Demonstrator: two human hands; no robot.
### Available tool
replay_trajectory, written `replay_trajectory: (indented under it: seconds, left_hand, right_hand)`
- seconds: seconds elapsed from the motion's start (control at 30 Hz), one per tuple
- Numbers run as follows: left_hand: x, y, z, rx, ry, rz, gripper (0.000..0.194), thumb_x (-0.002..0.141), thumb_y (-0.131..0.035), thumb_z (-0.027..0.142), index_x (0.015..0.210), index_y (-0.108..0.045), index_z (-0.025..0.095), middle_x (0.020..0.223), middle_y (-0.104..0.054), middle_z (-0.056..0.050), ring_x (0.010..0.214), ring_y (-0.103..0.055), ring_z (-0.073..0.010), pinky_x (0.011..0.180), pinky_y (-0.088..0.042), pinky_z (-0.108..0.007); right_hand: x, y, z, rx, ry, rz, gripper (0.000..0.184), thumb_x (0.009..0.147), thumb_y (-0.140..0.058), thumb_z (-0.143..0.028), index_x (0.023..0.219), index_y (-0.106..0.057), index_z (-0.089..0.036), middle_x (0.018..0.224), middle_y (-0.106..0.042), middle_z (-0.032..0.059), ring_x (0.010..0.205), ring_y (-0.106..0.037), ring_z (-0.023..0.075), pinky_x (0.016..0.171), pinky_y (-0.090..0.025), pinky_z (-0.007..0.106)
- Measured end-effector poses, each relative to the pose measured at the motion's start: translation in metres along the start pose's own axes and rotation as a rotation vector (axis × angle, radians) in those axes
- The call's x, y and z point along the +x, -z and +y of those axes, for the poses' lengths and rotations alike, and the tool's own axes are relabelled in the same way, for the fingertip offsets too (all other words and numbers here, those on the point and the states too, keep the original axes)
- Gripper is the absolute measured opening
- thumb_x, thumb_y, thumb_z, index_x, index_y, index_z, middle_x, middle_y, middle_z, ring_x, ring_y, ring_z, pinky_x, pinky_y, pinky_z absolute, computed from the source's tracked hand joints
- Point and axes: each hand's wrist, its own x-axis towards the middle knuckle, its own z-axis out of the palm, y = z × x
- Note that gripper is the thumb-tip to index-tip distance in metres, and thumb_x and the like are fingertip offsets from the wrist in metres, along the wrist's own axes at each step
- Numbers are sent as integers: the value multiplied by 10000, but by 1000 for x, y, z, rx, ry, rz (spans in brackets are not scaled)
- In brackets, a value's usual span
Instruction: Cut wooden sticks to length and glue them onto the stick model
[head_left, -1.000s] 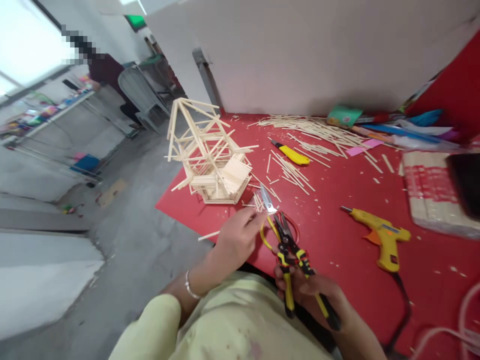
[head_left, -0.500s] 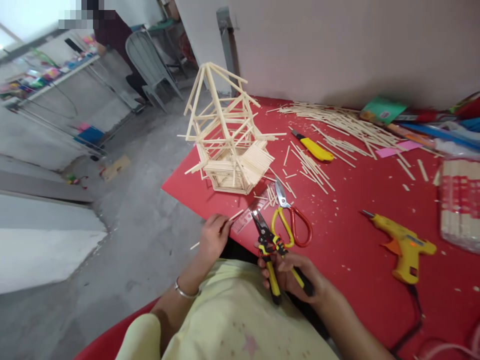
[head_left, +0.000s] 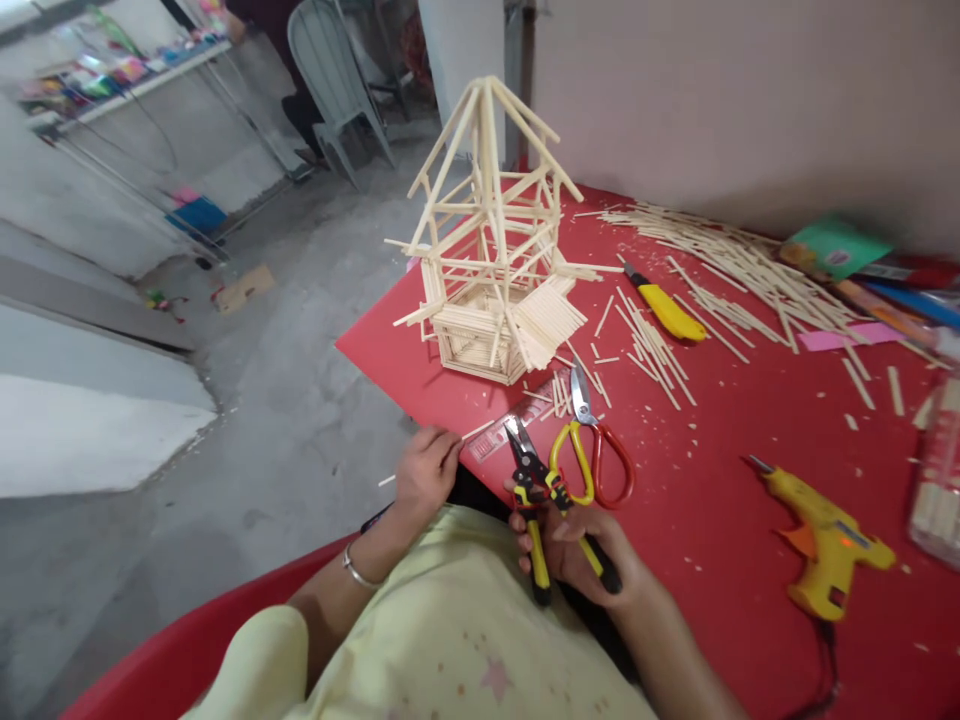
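My left hand (head_left: 426,468) is closed on a thin wooden stick (head_left: 478,431), whose tip reaches over a clear ruler (head_left: 495,437) at the table's edge. The stick's other end sticks out behind the hand. In my right hand (head_left: 581,550) are black and yellow pliers (head_left: 529,470), handles spread and jaws pointing up toward the ruler. Scissors (head_left: 589,440) with one yellow and one red handle lie just beyond the pliers. A model house frame of sticks (head_left: 495,250), with a pointed roof, stands farther back on the red table.
A yellow glue gun (head_left: 829,540) lies on the right, its cord trailing forward. A yellow utility knife (head_left: 671,310) rests near loose sticks (head_left: 735,265). Packed sticks (head_left: 939,480) sit at the right edge. Behind are a grey chair (head_left: 330,75) and a person's dark sleeve (head_left: 262,25).
The camera view has shifted, so the table and model appear farther right. Both hands keep their hold on the stick and the pliers, with little movement.
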Motion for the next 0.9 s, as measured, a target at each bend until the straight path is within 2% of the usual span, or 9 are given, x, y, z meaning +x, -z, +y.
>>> replay_trajectory:
  seconds: [0.2, 0.37, 0.9]
  left_hand:
    - [-3, 2, 7, -100, 24, 1, 177, 962, -540, 235, 994, -709, 194, 951, -656, -75, 858, -646, -173, 773, -556, -295]
    - [-6, 0, 4, -100, 39, -11, 194, 951, -537, 216, 1015, -720, 206, 960, -657, -73, 868, -651, -172, 781, -560, -291]
    - [-4, -3, 4, -138, 61, 35, 180, 915, -561, 187, 919, -740, 204, 903, -680, -59, 813, -656, -161, 743, -553, -282]
  right_hand:
    - [1, -3, -2, -39, -3, 30, 414, 553, -639, -218, 967, -639, -230, 863, -673, 77, 832, -631, 240, 784, -522, 415]
    - [1, 0, -4, -59, -35, 28, 425, 556, -631, -237, 981, -624, -235, 870, -671, 74, 822, -634, 235, 776, -523, 400]
    - [0, 1, -5, -58, -46, 10, 403, 569, -649, -255, 970, -614, -250, 894, -666, 87, 869, -624, 264, 767, -520, 417]
